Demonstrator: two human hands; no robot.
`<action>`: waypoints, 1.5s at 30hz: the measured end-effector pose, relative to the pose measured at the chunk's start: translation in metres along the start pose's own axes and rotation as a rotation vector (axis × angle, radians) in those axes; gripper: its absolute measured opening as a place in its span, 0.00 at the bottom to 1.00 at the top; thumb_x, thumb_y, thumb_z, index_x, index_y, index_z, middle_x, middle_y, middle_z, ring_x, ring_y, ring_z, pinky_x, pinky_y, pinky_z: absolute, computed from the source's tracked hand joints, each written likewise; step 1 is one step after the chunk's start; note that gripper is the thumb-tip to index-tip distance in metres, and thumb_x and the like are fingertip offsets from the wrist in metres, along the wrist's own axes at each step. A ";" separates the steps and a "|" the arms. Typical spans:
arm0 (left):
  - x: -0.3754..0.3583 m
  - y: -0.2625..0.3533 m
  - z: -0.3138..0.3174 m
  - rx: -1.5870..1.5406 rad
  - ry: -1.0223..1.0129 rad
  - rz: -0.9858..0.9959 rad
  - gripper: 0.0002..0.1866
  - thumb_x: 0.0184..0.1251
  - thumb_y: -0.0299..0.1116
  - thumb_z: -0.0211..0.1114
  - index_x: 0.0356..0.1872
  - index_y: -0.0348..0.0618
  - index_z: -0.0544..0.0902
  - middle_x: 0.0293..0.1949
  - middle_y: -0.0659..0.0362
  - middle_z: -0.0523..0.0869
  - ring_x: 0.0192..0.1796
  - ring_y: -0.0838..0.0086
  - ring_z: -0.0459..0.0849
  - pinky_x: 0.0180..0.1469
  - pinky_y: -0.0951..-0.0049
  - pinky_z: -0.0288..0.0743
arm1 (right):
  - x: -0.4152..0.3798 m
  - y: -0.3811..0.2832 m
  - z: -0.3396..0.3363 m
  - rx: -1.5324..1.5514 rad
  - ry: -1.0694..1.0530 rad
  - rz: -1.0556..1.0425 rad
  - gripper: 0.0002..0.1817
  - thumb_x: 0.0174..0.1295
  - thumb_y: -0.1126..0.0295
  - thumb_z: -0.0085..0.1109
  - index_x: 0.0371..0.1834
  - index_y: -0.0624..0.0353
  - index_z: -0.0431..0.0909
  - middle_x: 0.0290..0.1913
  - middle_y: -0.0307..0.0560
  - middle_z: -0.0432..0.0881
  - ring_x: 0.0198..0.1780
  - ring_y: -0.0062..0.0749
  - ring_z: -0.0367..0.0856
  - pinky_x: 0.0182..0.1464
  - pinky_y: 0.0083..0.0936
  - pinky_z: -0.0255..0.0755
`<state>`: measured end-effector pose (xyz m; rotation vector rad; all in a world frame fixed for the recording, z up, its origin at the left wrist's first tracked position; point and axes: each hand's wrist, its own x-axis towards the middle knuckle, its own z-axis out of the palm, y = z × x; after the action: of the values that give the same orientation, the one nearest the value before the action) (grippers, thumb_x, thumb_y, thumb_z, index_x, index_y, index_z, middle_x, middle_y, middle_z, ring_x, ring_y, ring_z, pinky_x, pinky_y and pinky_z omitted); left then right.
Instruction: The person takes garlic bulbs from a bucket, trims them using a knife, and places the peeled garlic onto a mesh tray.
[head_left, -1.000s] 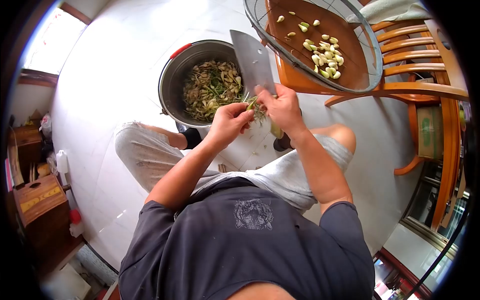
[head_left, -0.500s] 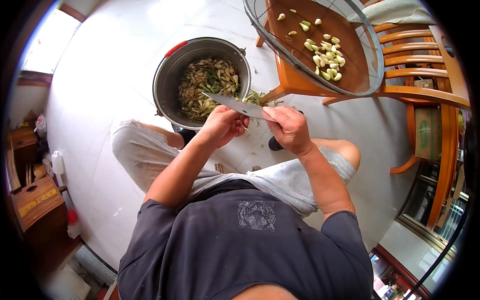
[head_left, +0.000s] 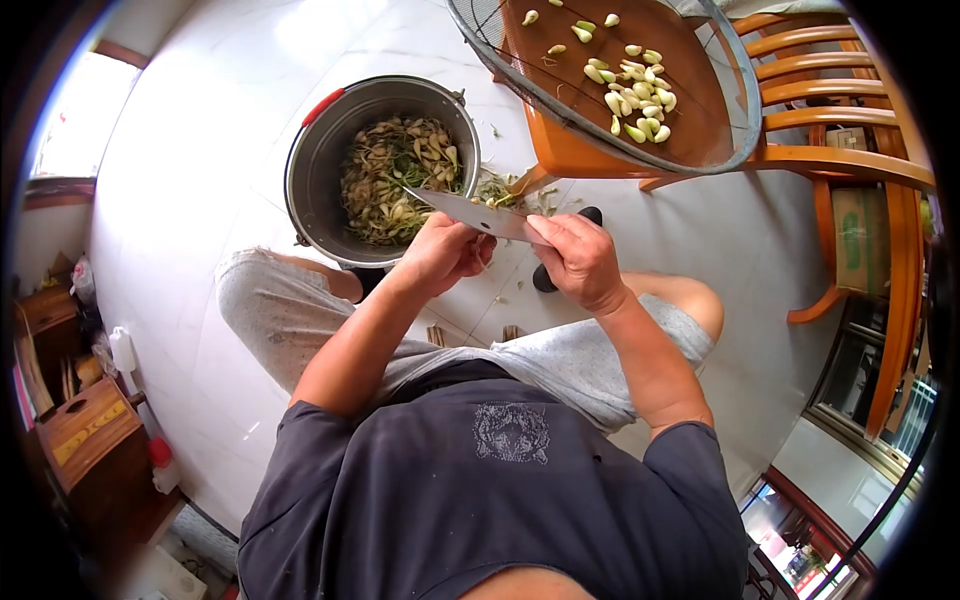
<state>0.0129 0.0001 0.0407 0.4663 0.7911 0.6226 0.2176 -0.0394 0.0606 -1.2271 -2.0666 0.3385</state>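
Observation:
My right hand [head_left: 580, 262] is wrapped round the handle of a kitchen knife [head_left: 478, 215], its broad blade pointing left. My left hand [head_left: 446, 256] is closed just under the blade, the fingers pinching a small bulb that they mostly hide; a pale strand pokes out below. Beyond the knife tip stands a metal bucket [head_left: 308, 222] holding many small bulbs [head_left: 395, 170] with dry skins and green stems. Trimmed white bulbs [head_left: 640, 95] lie in a round mesh sieve [head_left: 728, 150] at the upper right.
The sieve rests on a wooden chair [head_left: 570, 150]. Stem scraps [head_left: 500, 190] litter the tiled floor [head_left: 190, 250] beside the bucket. A cardboard box [head_left: 860, 240] is at the right, a wooden cabinet [head_left: 90, 430] at the left.
The view has turned slightly, so bucket, chair and sieve appear further left. My hands and the knife keep almost the same pose, the blade still against my left fingers.

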 end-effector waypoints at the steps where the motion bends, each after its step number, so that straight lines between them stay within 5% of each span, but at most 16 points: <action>1: 0.000 0.002 0.002 0.026 0.003 -0.008 0.08 0.67 0.28 0.52 0.28 0.39 0.76 0.20 0.60 0.75 0.18 0.82 0.68 0.17 0.82 0.58 | -0.001 0.001 0.000 0.000 -0.003 0.004 0.13 0.52 0.77 0.63 0.43 0.61 0.79 0.33 0.50 0.81 0.33 0.43 0.80 0.35 0.30 0.74; 7: 0.002 0.002 -0.008 0.250 -0.046 0.007 0.10 0.68 0.32 0.55 0.35 0.36 0.81 0.21 0.64 0.75 0.20 0.84 0.69 0.20 0.83 0.61 | -0.007 0.006 -0.001 0.046 -0.017 0.072 0.09 0.54 0.75 0.61 0.39 0.62 0.80 0.30 0.52 0.80 0.31 0.45 0.79 0.34 0.32 0.74; 11: -0.004 0.015 -0.005 0.319 -0.129 0.062 0.11 0.69 0.32 0.56 0.42 0.35 0.82 0.25 0.64 0.78 0.25 0.84 0.71 0.29 0.84 0.65 | -0.028 0.029 -0.003 -0.093 -0.224 0.519 0.10 0.59 0.65 0.56 0.30 0.60 0.80 0.29 0.55 0.80 0.32 0.50 0.78 0.35 0.40 0.72; 17: 0.006 0.002 -0.007 0.111 -0.134 0.230 0.12 0.69 0.29 0.57 0.48 0.35 0.80 0.32 0.61 0.80 0.31 0.81 0.75 0.40 0.79 0.71 | -0.015 0.012 -0.008 0.137 -0.150 0.671 0.12 0.58 0.65 0.58 0.27 0.64 0.79 0.25 0.59 0.77 0.28 0.51 0.77 0.31 0.37 0.69; 23: 0.009 0.002 -0.016 -0.090 -0.098 0.267 0.07 0.66 0.26 0.61 0.43 0.36 0.79 0.36 0.57 0.83 0.37 0.75 0.80 0.43 0.76 0.75 | -0.006 0.007 -0.006 0.193 -0.064 0.602 0.10 0.59 0.67 0.59 0.31 0.64 0.80 0.23 0.57 0.77 0.25 0.47 0.77 0.30 0.33 0.69; 26: 0.020 -0.009 -0.031 -0.037 0.069 0.354 0.08 0.65 0.26 0.62 0.43 0.37 0.78 0.38 0.56 0.83 0.38 0.74 0.80 0.47 0.71 0.74 | -0.002 -0.001 -0.006 0.274 0.022 0.523 0.08 0.60 0.71 0.60 0.34 0.66 0.80 0.21 0.47 0.75 0.22 0.31 0.70 0.29 0.25 0.67; 38: 0.015 -0.012 -0.019 -0.326 0.089 0.129 0.06 0.64 0.23 0.61 0.41 0.39 0.76 0.36 0.56 0.83 0.37 0.72 0.83 0.39 0.74 0.79 | -0.001 -0.013 0.002 0.219 0.021 0.383 0.08 0.57 0.73 0.61 0.39 0.62 0.81 0.29 0.52 0.81 0.30 0.43 0.80 0.33 0.29 0.73; 41: 0.015 -0.015 -0.016 -0.353 0.071 0.120 0.05 0.64 0.23 0.61 0.40 0.39 0.76 0.35 0.56 0.83 0.37 0.72 0.83 0.39 0.74 0.79 | -0.003 -0.010 0.006 0.187 0.063 0.267 0.08 0.57 0.76 0.61 0.40 0.65 0.80 0.27 0.51 0.79 0.26 0.36 0.76 0.29 0.25 0.70; 45: 0.018 -0.020 -0.016 -0.347 0.060 0.123 0.05 0.64 0.23 0.60 0.39 0.39 0.76 0.35 0.56 0.83 0.37 0.71 0.83 0.39 0.74 0.79 | -0.003 -0.010 0.006 0.123 0.027 0.211 0.09 0.56 0.77 0.61 0.40 0.64 0.80 0.29 0.52 0.80 0.29 0.40 0.79 0.31 0.28 0.72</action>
<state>0.0167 -0.0002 0.0096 0.1791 0.6959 0.8732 0.2084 -0.0459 0.0606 -1.3688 -1.8676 0.5358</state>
